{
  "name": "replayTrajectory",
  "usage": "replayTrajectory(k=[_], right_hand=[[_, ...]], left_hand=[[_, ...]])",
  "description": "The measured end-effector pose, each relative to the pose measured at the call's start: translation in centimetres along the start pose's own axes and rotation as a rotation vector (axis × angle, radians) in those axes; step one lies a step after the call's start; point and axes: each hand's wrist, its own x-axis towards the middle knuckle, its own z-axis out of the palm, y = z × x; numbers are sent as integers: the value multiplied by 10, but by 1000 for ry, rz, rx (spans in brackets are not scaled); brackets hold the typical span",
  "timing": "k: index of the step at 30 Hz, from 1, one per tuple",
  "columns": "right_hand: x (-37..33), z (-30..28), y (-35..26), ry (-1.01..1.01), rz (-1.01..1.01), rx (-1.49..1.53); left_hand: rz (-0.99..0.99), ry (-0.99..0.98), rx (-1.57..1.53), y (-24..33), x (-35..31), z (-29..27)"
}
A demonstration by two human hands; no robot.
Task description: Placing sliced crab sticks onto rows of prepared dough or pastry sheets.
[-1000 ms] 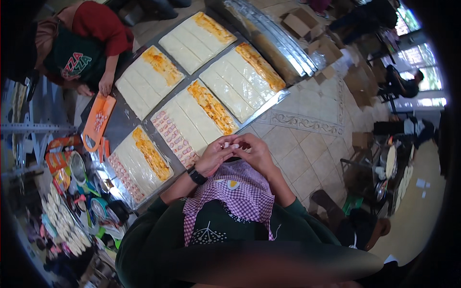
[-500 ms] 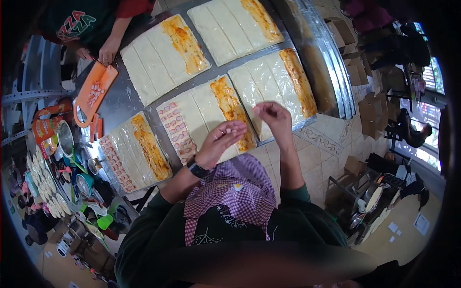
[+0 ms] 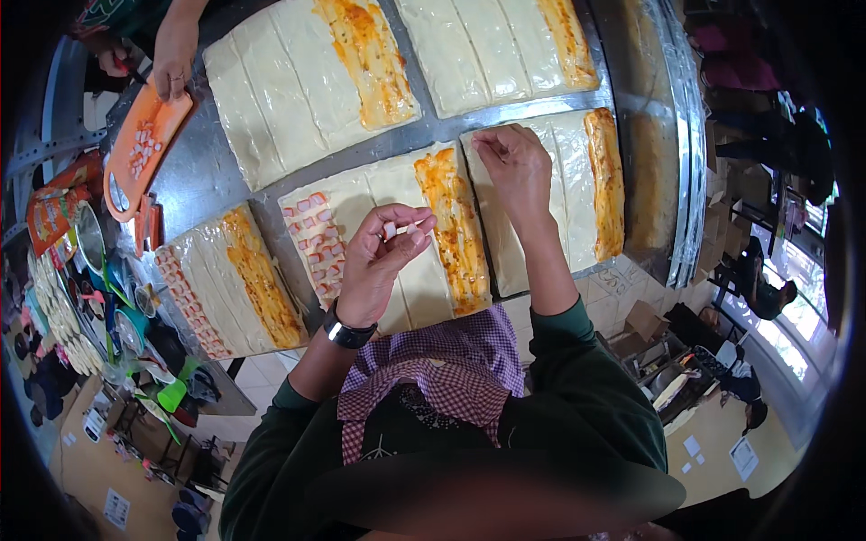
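My left hand [image 3: 383,261] is cupped around a few small pink-and-white diced pieces [image 3: 403,231], above the near middle dough sheet [image 3: 388,194]. That sheet carries rows of similar pieces [image 3: 316,236] on its left strip and orange sauce [image 3: 451,236] on its right strip. My right hand [image 3: 521,176] hangs over the sheet to the right [image 3: 559,167], which has sauce along its right side. Its fingertips are pinched together; anything between them is too small to make out.
A co-worker's hand [image 3: 173,54] rests on an orange cutting board [image 3: 144,149] with diced pieces; the other hand holds a red-handled tool. More sauced dough sheets [image 3: 298,81] cover the metal table [image 3: 203,171]. Bowls and utensils [image 3: 131,329] crowd the left. Plastic-wrapped rolls [image 3: 686,135] line the far right edge.
The view has shifted. My left hand has turned more upright, its fingers curled around the pieces. My right hand has moved farther forward, still pinched. The co-worker's hand stays at the board.
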Motion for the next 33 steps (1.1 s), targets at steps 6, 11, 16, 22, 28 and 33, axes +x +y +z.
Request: replayTrajectory(k=[6, 11, 16, 22, 28, 33], right_hand=[[1, -11, 9, 60, -133, -128], [-14, -44, -4, -160, -81, 159], [-35, -57, -5, -268, -61, 291], [-23, -63, 10, -272, 121, 331], [10, -46, 29, -127, -142, 10], [21, -35, 28, -95, -287, -220]], left_hand=[[84, 4, -27, -19, 19, 13], [152, 52, -112, -29, 37, 40], [241, 117, -194, -43, 49, 73], [237, 121, -214, -55, 59, 86], [203, 158, -342, -44, 58, 82], [276, 178, -201, -36, 51, 76]])
